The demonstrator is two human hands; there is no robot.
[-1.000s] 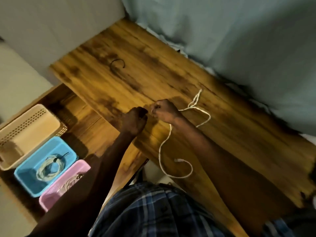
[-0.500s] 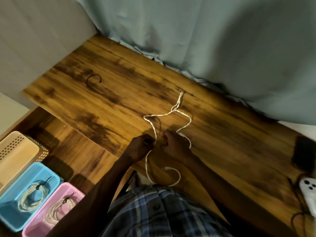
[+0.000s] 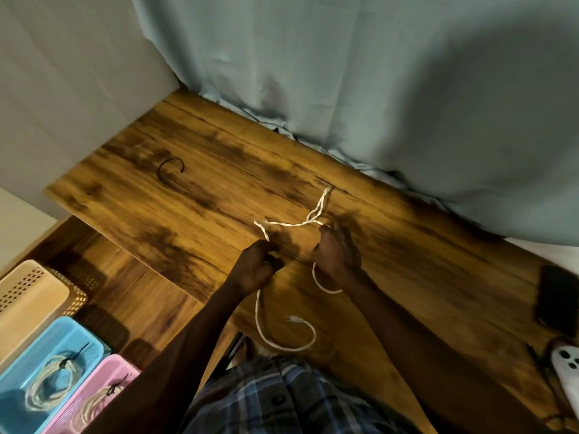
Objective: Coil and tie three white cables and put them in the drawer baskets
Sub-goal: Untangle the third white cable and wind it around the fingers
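Third white cable lies loose on the counter, uncoiled. It is pinched by the left hand and gripped by the right hand; both sets of fingers are curled on it. Even loops should be gathered, slack fed from the trailing plug end. Black tie is well apart; beige basket looks free.

A pale blue-grey curtain is hanging behind a wooden desk with dark streaks in its grain, its folds bunching at the desk's far edge. A plain light wall is standing to the left, and dim, warm light is falling across the wood.
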